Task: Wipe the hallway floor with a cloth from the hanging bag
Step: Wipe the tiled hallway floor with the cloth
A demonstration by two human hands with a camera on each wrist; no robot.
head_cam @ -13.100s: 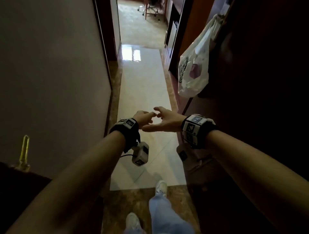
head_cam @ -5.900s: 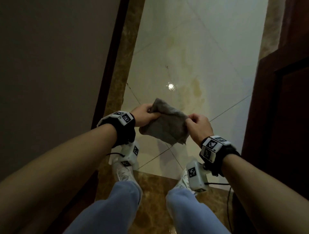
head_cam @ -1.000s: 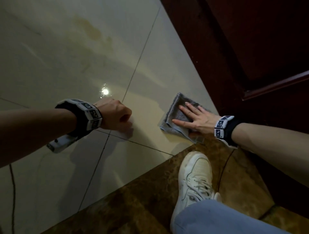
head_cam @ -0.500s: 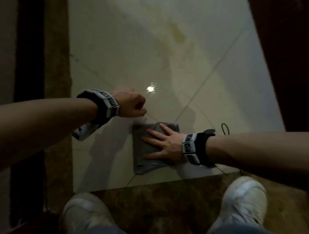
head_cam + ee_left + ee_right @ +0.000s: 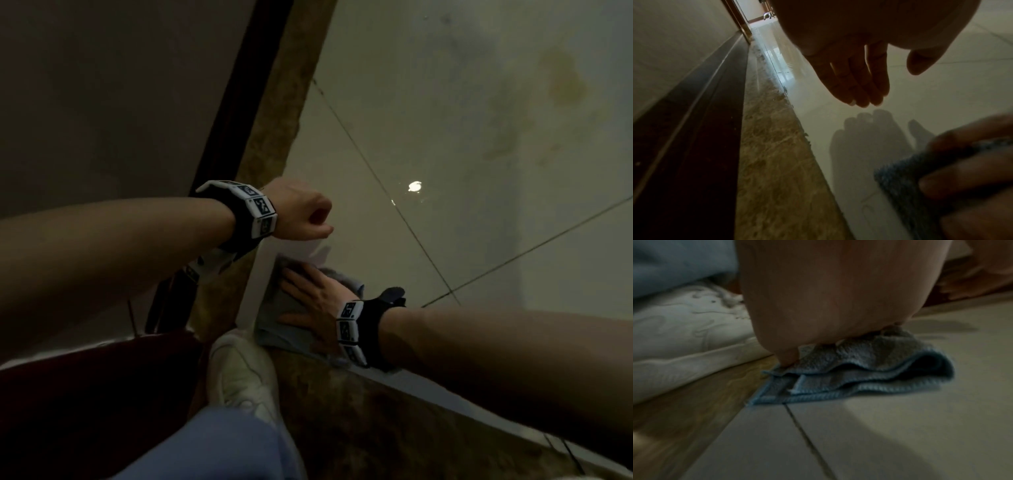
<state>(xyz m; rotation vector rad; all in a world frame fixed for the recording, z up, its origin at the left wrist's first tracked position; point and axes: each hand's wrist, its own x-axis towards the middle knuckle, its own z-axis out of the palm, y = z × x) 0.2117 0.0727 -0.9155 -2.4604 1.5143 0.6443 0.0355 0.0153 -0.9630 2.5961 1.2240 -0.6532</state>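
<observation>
One folded cloth (image 5: 274, 315) lies flat on the pale floor tile (image 5: 445, 137), at the corner where it meets the brown marble border (image 5: 284, 102). The right hand (image 5: 317, 301) presses on it, four fingers extended. The left hand (image 5: 301, 214) hangs above the floor, fingers loosely bent, holding nothing. One white shoe (image 5: 239, 377) stands just beside the cloth
</observation>
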